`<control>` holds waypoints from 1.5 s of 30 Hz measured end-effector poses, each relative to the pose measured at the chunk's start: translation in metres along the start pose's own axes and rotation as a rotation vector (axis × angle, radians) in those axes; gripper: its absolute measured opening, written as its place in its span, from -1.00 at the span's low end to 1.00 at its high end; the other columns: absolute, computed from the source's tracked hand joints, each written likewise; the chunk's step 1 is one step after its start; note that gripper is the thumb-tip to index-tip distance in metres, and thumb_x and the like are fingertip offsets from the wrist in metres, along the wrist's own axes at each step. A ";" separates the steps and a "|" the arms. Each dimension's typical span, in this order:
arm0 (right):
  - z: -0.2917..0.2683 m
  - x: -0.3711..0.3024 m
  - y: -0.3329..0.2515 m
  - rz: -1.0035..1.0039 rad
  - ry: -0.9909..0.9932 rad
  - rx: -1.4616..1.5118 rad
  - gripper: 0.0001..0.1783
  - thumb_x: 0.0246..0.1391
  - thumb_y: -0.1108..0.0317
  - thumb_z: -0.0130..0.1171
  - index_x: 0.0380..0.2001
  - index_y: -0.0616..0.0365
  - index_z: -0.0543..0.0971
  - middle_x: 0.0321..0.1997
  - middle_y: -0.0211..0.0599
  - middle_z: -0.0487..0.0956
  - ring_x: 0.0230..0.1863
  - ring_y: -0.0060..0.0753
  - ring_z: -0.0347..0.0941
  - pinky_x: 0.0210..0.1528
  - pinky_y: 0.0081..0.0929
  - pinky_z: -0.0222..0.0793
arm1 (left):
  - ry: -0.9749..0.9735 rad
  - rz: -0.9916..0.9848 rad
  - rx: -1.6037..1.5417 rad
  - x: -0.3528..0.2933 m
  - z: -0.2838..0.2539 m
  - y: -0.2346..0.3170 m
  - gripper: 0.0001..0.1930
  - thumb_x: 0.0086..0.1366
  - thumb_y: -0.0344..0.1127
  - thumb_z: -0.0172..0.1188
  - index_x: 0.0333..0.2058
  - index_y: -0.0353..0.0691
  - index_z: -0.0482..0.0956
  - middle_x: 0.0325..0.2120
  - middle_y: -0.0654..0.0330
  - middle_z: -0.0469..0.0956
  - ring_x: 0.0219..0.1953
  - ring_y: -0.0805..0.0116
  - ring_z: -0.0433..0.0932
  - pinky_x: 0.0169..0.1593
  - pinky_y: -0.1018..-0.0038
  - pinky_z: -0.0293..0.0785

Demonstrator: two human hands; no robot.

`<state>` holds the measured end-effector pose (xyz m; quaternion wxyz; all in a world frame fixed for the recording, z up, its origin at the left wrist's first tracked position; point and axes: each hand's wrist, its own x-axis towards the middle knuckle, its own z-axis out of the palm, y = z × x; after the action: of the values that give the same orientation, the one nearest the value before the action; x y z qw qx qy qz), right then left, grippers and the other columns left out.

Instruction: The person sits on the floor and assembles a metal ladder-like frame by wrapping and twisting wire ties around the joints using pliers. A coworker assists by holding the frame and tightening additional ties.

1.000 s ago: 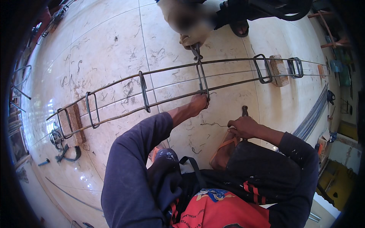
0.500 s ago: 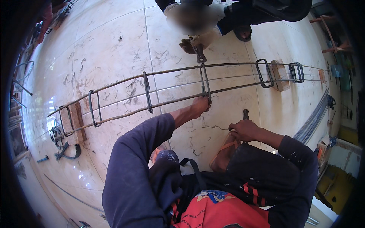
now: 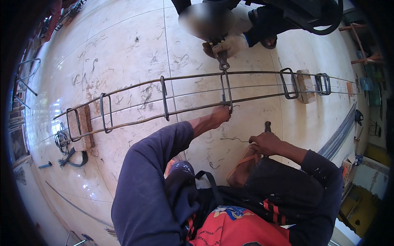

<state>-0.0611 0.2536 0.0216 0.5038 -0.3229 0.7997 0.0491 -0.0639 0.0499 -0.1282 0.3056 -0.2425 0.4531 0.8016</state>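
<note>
A long rebar cage (image 3: 139, 120) lies across the floor in front of me, with rectangular stirrups spaced along its rods. My left hand (image 3: 221, 115) is closed at the near rod, fingers around the lower end of a stirrup (image 3: 230, 91). Beside my right foot, my right hand (image 3: 264, 144) grips a pair of pincers (image 3: 267, 126), their dark head pointing away from me. A thin tie wire (image 3: 234, 139) sticks out to the left from its fingers. Opposite, a co-worker's gloved hand (image 3: 232, 46) works other pincers (image 3: 223, 62) at the same stirrup's far corner.
Brick blocks prop the cage at left (image 3: 84, 127) and right (image 3: 305, 87). Loose stirrups (image 3: 324, 84) hang near the right end. A bundle of rods (image 3: 338, 127) lies at right. Coiled wire (image 3: 61, 141) and a dark strap (image 3: 76, 159) lie at left, and wire scraps litter the tiles.
The view has shifted slightly, so the cage appears a little further right. Both my hands keep their holds, and the co-worker's pincers stay at the far rod.
</note>
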 end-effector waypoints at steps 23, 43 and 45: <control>0.007 0.003 0.003 -0.048 0.104 0.013 -0.49 0.23 -0.11 -0.06 0.02 0.05 0.43 -0.49 -0.03 0.61 -0.33 0.10 0.57 -0.25 -0.02 0.45 | 0.039 -0.017 0.057 -0.001 0.000 -0.001 -0.86 0.40 -0.29 -0.10 -0.26 -0.20 0.38 -0.57 0.26 0.38 -0.59 0.47 0.31 -0.54 0.49 0.26; 0.008 0.004 0.005 -0.055 0.082 0.024 -0.50 0.25 -0.12 -0.11 -0.03 0.06 0.47 -0.50 -0.03 0.60 -0.34 0.11 0.57 -0.29 -0.02 0.44 | 0.083 0.030 0.111 -0.010 0.004 0.007 -0.78 0.34 -0.32 -0.12 -0.48 -0.23 0.37 -0.61 0.25 0.36 -0.59 0.45 0.30 -0.51 0.45 0.24; 0.006 0.004 0.003 -0.056 0.077 0.025 -0.49 0.25 -0.12 -0.11 -0.04 0.06 0.47 -0.50 -0.03 0.60 -0.34 0.11 0.57 -0.29 -0.02 0.44 | 0.117 0.001 0.053 -0.008 0.003 0.005 -0.77 0.34 -0.32 -0.12 -0.49 -0.24 0.37 -0.61 0.24 0.36 -0.59 0.45 0.31 -0.51 0.44 0.24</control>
<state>-0.0598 0.2568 0.0150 0.4781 -0.3403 0.8096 0.0125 -0.0622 0.0484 -0.1181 0.2843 -0.2805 0.4913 0.7740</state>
